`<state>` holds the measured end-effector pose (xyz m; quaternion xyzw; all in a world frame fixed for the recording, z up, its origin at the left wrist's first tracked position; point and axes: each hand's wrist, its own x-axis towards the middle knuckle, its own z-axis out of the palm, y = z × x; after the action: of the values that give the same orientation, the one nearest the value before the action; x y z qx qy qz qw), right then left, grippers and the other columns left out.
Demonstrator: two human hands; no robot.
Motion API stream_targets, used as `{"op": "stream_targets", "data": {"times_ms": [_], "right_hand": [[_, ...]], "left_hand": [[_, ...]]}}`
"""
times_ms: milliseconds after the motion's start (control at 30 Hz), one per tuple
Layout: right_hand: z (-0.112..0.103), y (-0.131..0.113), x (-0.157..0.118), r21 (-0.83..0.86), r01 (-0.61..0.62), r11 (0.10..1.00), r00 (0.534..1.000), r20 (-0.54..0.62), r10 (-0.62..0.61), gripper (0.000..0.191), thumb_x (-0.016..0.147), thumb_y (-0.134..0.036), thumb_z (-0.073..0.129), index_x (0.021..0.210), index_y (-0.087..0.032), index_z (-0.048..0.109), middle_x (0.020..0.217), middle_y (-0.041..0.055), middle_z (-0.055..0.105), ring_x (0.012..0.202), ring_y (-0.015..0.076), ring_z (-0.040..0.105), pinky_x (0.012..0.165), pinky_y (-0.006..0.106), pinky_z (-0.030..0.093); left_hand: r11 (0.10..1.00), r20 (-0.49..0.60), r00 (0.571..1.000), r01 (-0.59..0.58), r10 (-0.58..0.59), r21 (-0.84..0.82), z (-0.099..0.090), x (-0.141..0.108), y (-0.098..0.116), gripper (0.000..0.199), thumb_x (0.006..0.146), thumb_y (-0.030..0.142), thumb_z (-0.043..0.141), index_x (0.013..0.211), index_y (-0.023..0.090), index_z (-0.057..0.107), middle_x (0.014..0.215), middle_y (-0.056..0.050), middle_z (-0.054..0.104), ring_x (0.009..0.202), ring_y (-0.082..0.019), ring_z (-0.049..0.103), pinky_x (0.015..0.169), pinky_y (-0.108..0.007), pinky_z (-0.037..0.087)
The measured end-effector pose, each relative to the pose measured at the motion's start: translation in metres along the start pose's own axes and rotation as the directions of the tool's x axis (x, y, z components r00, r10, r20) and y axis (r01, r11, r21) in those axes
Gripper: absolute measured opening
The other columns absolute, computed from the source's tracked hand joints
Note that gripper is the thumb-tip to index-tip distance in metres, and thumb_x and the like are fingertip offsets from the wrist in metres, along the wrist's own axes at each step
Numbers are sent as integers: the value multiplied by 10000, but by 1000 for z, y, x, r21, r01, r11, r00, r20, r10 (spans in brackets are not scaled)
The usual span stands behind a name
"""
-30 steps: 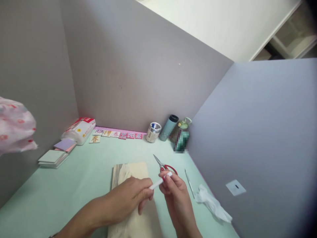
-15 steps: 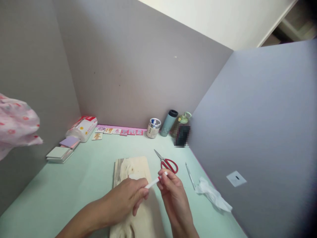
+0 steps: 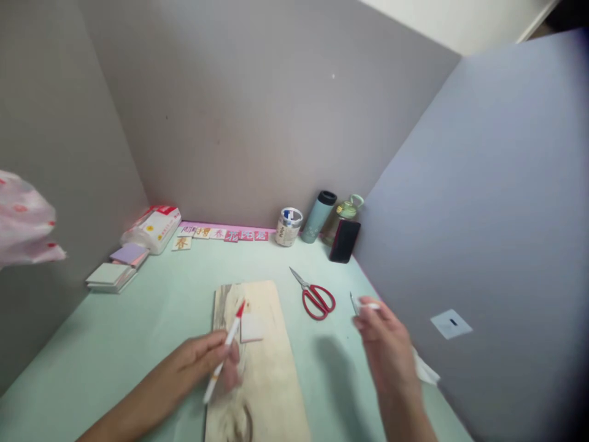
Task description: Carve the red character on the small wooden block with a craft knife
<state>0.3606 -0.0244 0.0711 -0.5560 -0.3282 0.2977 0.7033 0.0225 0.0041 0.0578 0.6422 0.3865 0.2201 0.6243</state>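
Pinched in my left hand point(image 3: 216, 362) is a white marker point(image 3: 223, 353), tilted, its bare red tip pointing up and away from me. It hovers over the left side of a wooden board point(image 3: 271, 368). A small pale square tile point(image 3: 251, 327) lies on that board, just right of the marker's tip. Off to the right, my right hand point(image 3: 381, 334) holds the small white marker cap point(image 3: 369, 306) between its fingers, above the table. Behind those fingers a thin pen-like knife point(image 3: 353, 301) shows only in part.
Red-handled scissors point(image 3: 317, 301) lie right of the board. Crumpled tissue point(image 3: 426, 369) is beside my right wrist. A can point(image 3: 289, 227), a tumbler point(image 3: 319, 216), a bottle point(image 3: 348, 209) and a phone point(image 3: 345, 241) stand at the back. Lettered tiles point(image 3: 218, 234), a tissue pack point(image 3: 156, 228) and stacked tiles point(image 3: 109, 276) line the left.
The marker and its cap have come apart, baring the red tip. My right hand has moved right with the cap; my left has swung the marker's tip upward, uncovering the tile.
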Motion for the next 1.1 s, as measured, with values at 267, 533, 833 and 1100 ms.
{"op": "stream_targets", "data": {"times_ms": [267,533,833,1100], "right_hand": [[24,56,-28,-675,380,632,883,468,-32,218,881,-365,639,1019,-232,743,814,61,669,712,234,602,658,356,478],[63,31,-83,-188,548,815,587,781,-215,772,838,-390,748,1523,-333,397,1275,137,606,1133,322,607,899,437,547],[91,25,-68,-289,138,947,967,245,-67,224,945,-417,573,998,-276,739,892,56,699,867,251,649,776,370,505],[111,61,-78,-338,98,936,943,331,21,148,906,-350,611,822,-230,595,725,-6,584,642,157,539,567,258,420]], "left_hand": [[865,-360,911,-5,-203,-502,15,20,5,449,774,627,706,960,218,717,878,-35,624,789,-197,555,771,-336,509],[746,-72,980,91,-183,-660,62,26,-2,459,760,574,735,986,176,707,857,-52,669,794,-186,618,797,-319,532],[888,-351,902,-72,253,454,17,44,-38,574,775,251,719,1321,216,544,1374,-107,584,1356,-325,423,1163,-486,299],[821,-367,853,-115,370,559,26,50,-68,584,873,232,651,1380,266,362,1269,-48,649,1359,-262,457,1236,-491,202]]}}
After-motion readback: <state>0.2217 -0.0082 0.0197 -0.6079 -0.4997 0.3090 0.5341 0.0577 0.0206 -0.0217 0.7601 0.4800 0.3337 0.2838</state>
